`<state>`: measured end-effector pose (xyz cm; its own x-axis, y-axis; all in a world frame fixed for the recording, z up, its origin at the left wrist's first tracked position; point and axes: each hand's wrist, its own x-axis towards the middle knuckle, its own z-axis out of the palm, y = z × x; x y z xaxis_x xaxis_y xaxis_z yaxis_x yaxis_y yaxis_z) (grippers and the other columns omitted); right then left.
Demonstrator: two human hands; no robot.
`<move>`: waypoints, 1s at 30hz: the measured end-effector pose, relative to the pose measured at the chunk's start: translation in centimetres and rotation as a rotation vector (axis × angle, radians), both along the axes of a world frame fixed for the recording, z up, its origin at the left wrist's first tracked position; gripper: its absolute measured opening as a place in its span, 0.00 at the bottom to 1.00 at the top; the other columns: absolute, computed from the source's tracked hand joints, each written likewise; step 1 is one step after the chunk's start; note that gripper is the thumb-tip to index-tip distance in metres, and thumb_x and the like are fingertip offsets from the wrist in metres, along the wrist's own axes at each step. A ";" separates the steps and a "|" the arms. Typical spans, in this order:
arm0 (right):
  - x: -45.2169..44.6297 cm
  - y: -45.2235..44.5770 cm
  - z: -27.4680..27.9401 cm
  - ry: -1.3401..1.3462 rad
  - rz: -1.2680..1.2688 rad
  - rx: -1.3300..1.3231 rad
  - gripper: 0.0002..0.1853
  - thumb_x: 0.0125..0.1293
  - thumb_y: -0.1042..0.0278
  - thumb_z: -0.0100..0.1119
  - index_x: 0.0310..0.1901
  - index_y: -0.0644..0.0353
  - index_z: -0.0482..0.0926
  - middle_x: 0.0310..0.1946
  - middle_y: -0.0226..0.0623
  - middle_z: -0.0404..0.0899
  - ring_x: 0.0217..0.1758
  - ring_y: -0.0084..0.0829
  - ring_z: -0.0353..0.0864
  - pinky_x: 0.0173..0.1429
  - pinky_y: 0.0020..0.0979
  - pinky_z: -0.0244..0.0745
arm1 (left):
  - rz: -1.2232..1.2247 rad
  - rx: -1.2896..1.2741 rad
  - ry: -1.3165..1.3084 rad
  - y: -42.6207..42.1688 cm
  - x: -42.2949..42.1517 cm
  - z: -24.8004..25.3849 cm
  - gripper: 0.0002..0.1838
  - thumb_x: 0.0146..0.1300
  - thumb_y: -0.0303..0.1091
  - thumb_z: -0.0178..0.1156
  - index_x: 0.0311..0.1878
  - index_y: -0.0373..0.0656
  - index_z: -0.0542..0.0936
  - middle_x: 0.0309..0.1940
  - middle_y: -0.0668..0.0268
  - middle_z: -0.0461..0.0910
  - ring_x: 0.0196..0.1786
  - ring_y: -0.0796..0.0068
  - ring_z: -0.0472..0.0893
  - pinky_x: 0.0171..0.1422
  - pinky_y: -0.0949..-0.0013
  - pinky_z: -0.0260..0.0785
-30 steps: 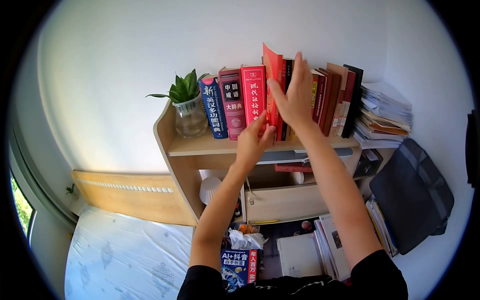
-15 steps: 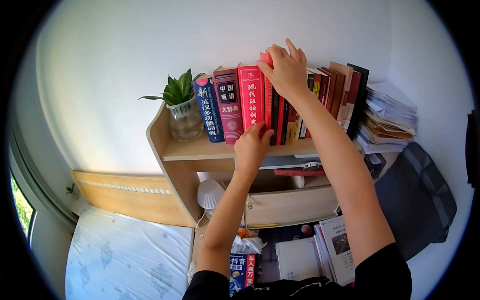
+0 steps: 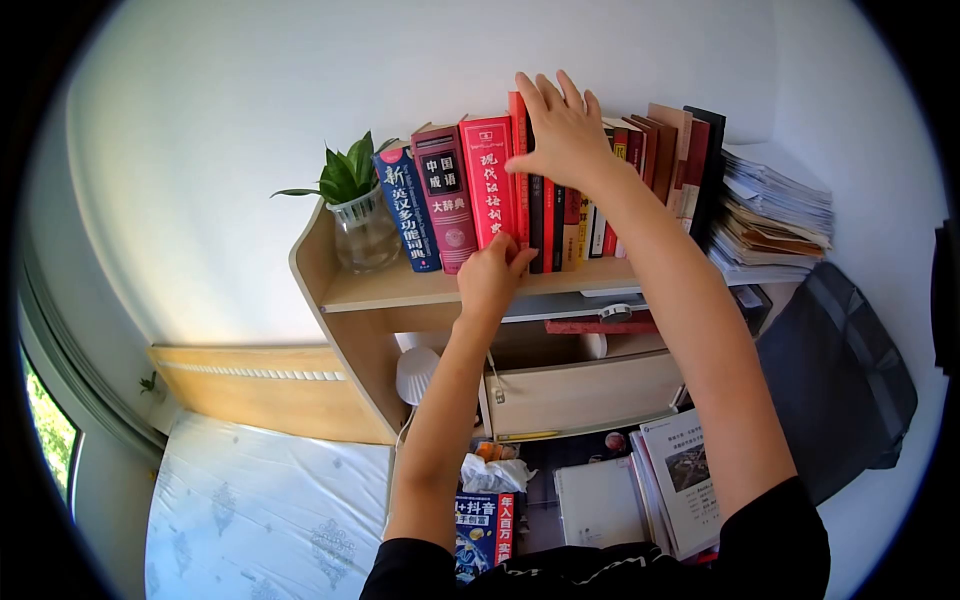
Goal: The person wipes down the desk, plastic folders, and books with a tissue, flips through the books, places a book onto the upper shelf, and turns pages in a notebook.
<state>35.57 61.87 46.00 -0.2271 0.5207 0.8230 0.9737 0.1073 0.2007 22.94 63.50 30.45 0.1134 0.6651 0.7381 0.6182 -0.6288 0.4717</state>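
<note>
A slim red book [image 3: 520,120] stands upright among other books on the shelf, its top higher than its neighbours. My left hand [image 3: 488,280] is at its lower spine, index finger and thumb closed about the bottom end. My right hand [image 3: 570,140] is open over the tops of the books, fingers spread, its thumb close to the slim book's spine. On the left side stand a thick red dictionary [image 3: 490,175], a maroon dictionary [image 3: 443,195] and a leaning blue dictionary [image 3: 406,205]. Several darker books [image 3: 570,235] stand to the right, partly hidden by my right hand.
A leafy plant in a clear pot [image 3: 365,235] sits at the shelf's [image 3: 380,292] left end. Stacked papers [image 3: 765,215] lie right of the books, above a dark bag [image 3: 840,390]. Below are a white lamp [image 3: 417,375], papers [image 3: 685,480] and a bed [image 3: 270,520].
My right hand has let go of the slim red book's top and spread its fingers. My left hand stays at the book's lower end. The whole view has shifted slightly.
</note>
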 end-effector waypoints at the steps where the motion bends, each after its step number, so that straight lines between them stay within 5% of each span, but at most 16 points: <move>1: 0.2 -0.1 -0.8 -0.006 0.038 0.079 0.54 0.42 0.46 0.72 0.68 0.54 0.51 0.66 0.51 0.54 0.73 0.49 0.45 0.69 0.57 0.46 | -0.038 -0.038 -0.025 0.2 -0.1 -0.5 0.16 0.55 0.46 0.63 0.26 0.42 0.75 0.18 0.65 0.78 0.23 0.63 0.79 0.30 0.63 0.67; 2: 0.4 -0.5 -1.4 0.004 0.048 0.048 0.58 0.42 0.45 0.71 0.70 0.53 0.45 0.68 0.52 0.48 0.73 0.50 0.42 0.70 0.56 0.45 | -0.044 -0.034 -0.021 -0.1 -0.2 -0.4 0.16 0.55 0.46 0.63 0.26 0.42 0.75 0.18 0.65 0.78 0.23 0.63 0.79 0.30 0.63 0.67; 6: 0.6 -0.6 -4.4 0.076 0.117 0.175 0.57 0.42 0.46 0.71 0.70 0.53 0.46 0.69 0.54 0.44 0.73 0.54 0.41 0.70 0.55 0.45 | 0.000 -0.037 -0.016 -0.3 0.3 -0.5 0.16 0.55 0.45 0.62 0.27 0.42 0.75 0.18 0.65 0.79 0.24 0.63 0.79 0.31 0.63 0.68; 11: -0.4 -2.2 -9.4 0.048 0.203 0.130 0.43 0.50 0.57 0.66 0.67 0.55 0.57 0.68 0.50 0.51 0.72 0.52 0.44 0.69 0.55 0.45 | -0.037 0.055 -0.031 -0.1 0.0 -1.4 0.14 0.55 0.42 0.62 0.29 0.42 0.74 0.26 0.57 0.79 0.31 0.55 0.79 0.34 0.58 0.69; 17: 2.5 -6.8 -14.6 0.203 0.330 0.090 0.32 0.52 0.65 0.62 0.61 0.57 0.66 0.65 0.50 0.57 0.68 0.52 0.53 0.67 0.49 0.53 | -0.154 0.115 -0.128 -0.7 -0.7 -2.6 0.09 0.56 0.31 0.61 0.39 0.40 0.78 0.32 0.57 0.79 0.32 0.64 0.79 0.35 0.65 0.71; 21: 7.7 -10.0 -19.1 0.381 0.308 -0.042 0.25 0.53 0.66 0.62 0.54 0.59 0.72 0.59 0.48 0.65 0.64 0.48 0.62 0.64 0.43 0.58 | 0.105 0.515 -0.176 -3.5 1.4 -3.9 0.12 0.52 0.27 0.62 0.41 0.39 0.77 0.43 0.55 0.73 0.46 0.56 0.73 0.50 0.59 0.66; 26: 14.9 -12.8 -21.6 0.503 0.207 0.034 0.17 0.53 0.68 0.61 0.46 0.59 0.76 0.52 0.43 0.72 0.57 0.44 0.69 0.59 0.39 0.65 | -0.218 0.497 -0.019 -8.0 8.2 -5.7 0.14 0.49 0.25 0.62 0.42 0.41 0.76 0.41 0.57 0.74 0.47 0.55 0.72 0.53 0.58 0.63; 30: 20.7 -15.6 -19.2 0.587 0.163 0.202 0.14 0.56 0.72 0.57 0.46 0.61 0.76 0.46 0.43 0.77 0.49 0.44 0.75 0.54 0.36 0.70 | -0.483 0.492 0.045 -10.8 15.2 -2.4 0.16 0.49 0.27 0.62 0.44 0.41 0.76 0.44 0.57 0.74 0.48 0.56 0.72 0.51 0.60 0.65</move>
